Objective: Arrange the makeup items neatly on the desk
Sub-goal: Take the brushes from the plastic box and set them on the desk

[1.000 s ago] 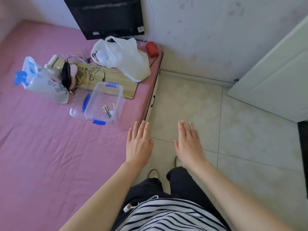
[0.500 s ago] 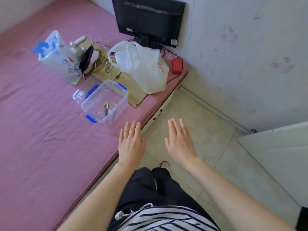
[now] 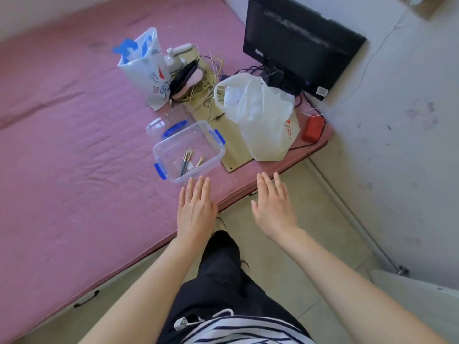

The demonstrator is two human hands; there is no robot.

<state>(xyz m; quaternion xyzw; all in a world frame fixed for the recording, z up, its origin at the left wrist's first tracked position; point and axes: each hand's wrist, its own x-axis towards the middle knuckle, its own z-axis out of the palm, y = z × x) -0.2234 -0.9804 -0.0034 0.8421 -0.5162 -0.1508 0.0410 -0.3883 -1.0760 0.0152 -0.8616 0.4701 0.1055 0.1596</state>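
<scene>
You're barely started: left hand (image 3: 196,209) and right hand (image 3: 273,207) hover flat, fingers straight, holding nothing. Makeup brushes (image 3: 187,161) sit in the clear box (image 3: 161,150) just beyond your left fingertips, so I'd reach there first.

The view swings left: the box (image 3: 188,151) slides from left of centre to mid-frame, the monitor (image 3: 298,45) to upper right. Both flat hands, left (image 3: 196,209) and right (image 3: 273,207), now sit nearer the box.
</scene>
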